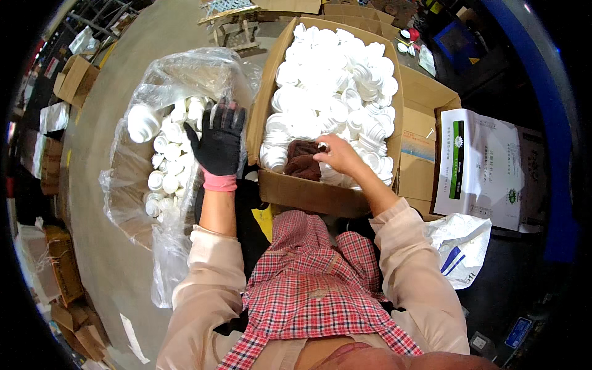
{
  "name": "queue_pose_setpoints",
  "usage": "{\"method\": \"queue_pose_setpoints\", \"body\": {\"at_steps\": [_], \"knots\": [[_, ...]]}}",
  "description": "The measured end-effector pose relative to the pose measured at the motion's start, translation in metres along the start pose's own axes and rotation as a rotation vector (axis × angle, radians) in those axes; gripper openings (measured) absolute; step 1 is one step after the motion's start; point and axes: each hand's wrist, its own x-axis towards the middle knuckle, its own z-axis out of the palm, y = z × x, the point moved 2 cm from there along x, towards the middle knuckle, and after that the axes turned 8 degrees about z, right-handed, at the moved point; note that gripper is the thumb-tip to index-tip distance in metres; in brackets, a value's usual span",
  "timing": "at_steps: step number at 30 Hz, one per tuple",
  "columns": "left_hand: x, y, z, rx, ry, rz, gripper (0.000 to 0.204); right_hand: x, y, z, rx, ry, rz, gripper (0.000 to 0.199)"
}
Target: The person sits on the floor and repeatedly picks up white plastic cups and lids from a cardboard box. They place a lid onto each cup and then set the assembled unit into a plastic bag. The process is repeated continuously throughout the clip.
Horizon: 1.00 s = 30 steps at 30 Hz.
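My left hand [219, 140], in a black glove with a pink cuff, has its fingers stretched out. It lies over the near right side of a clear plastic bag [185, 69] that holds several white round plastic parts [168, 161]. My bare right hand [340, 155] reaches into the near end of a cardboard box [302, 192]. Its thumb and fingertips pinch the right edge of a crumpled brown cloth [303, 161]. The cloth rests on a heap of white ribbed plastic caps [336, 80] that fills the box.
To the right stand an open carton [422, 105] and a white printed carton [481, 166], with a white plastic sack [459, 246] nearer me. A blue frame [558, 154] borders the right side. Several cardboard boxes [77, 80] line the left edge beyond the grey floor [102, 185].
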Motion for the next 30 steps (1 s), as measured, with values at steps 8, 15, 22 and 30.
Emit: {"method": "queue_pose_setpoints", "body": {"at_steps": [8,15,22,30], "knots": [[-0.022,-0.047,-0.005,0.950,-0.280,-0.220,0.032,0.008,0.015,0.078,-0.175,-0.086,-0.115,0.037],[-0.016,-0.043,-0.015,0.843,-0.025,-0.351,0.030,0.009,-0.015,0.000,0.172,0.224,0.059,0.021],[-0.008,-0.051,0.013,1.211,-0.120,-0.380,0.030,-0.007,-0.019,-0.028,0.055,0.219,-0.015,0.032],[-0.014,-0.110,0.036,1.429,-0.289,-0.354,0.045,-0.096,0.010,-0.058,-0.173,0.234,-0.105,0.027]]}}
